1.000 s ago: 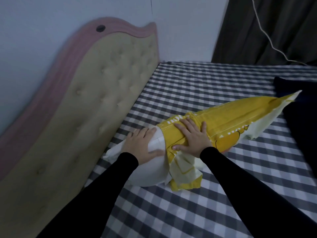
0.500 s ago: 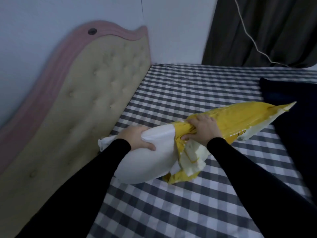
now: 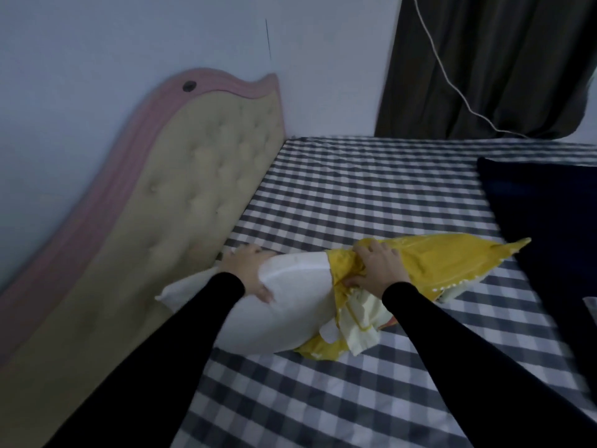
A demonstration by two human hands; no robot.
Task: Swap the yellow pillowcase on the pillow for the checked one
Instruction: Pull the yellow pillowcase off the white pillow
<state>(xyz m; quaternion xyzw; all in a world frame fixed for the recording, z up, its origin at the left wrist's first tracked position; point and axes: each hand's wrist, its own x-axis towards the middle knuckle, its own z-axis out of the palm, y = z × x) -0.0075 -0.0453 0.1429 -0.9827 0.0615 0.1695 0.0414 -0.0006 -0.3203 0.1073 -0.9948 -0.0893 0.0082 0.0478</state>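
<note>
Pillow [image 3: 277, 305]: lying on the checked bed [image 3: 371, 202] just beside the padded headboard [image 3: 200, 189], its white end sticking out bare toward the headboard.
Yellow pillowcase [image 3: 429, 263]: still covering the far half of the pillow, bunching into folds at its open edge near the middle.
Left hand [image 3: 245, 270]: gripping the bare white end of the pillow, fingers curling over the top and thumb underneath.
Right hand [image 3: 378, 266]: clutching a gathered bunch of the yellow pillowcase, fingers closing tightly on the fabric.
Progress: the pillowcase is coming off, roughly half done; stripping it fully and fitting the checked one are both still waiting, and no checked pillowcase is showing apart from the bed cover.
Change: more white pillow is showing than a second ago; the right hand, then lying flat, is now clenching the cloth.
</note>
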